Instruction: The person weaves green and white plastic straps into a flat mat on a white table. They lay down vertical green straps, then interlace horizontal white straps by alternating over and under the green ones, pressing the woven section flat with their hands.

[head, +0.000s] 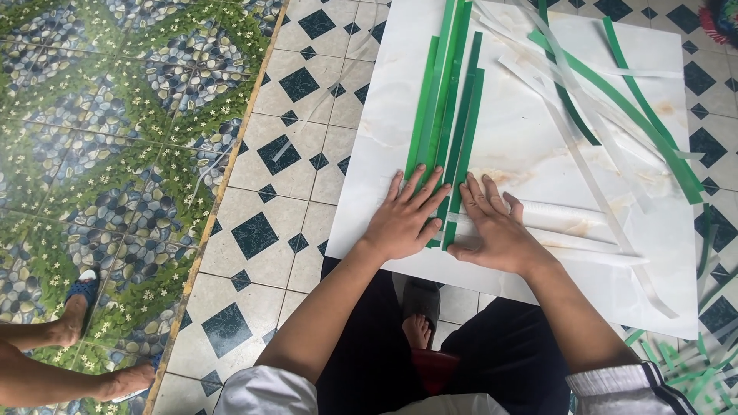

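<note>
Several long green strips (444, 100) lie side by side, running away from me on a white marble-patterned sheet (384, 131) spread on the floor. My left hand (403, 219) lies flat with fingers spread on the near ends of the strips. My right hand (492, 227) presses flat beside it, on the rightmost green strip and some white strips (569, 238) that run across to the right. Neither hand grips anything.
Loose green and white strips (615, 100) lie scattered over the right of the sheet and on the tiles at lower right. Another person's feet in sandals (77, 307) stand at the left on pebble-patterned tiles. My own foot (419, 327) shows below the sheet's edge.
</note>
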